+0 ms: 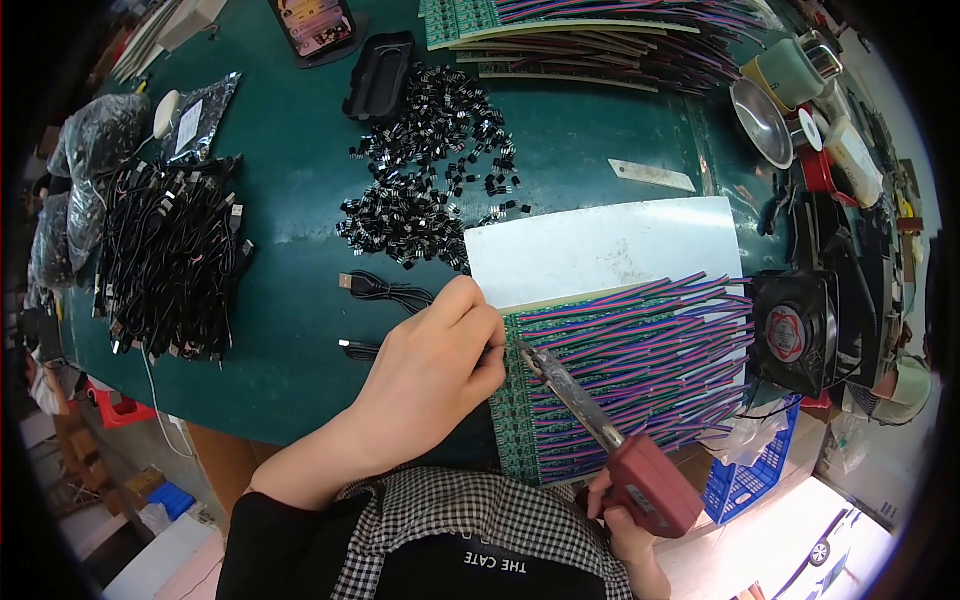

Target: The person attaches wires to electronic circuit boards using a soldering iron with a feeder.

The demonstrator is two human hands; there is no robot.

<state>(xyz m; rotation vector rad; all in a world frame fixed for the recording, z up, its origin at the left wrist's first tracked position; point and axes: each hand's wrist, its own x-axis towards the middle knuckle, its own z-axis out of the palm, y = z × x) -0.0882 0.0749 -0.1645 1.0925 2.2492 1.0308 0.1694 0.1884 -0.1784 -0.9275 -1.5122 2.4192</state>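
Note:
My right hand grips the dark red handle of a soldering iron. Its metal tip points up and left and meets the left part of a green circuit board panel, close to my left fingers. Rows of pink, blue, green and black wires run from the panel to the right. My left hand is closed in a pinch at the panel's upper left edge; whatever sits between its fingertips is hidden. Beside that hand lie a coiled black USB cable and a second cable end.
A white sheet lies under the panel. Beyond are a pile of small black components, a black tray, a blade and stacked wired boards. Bundled cables lie left; a fan stands right.

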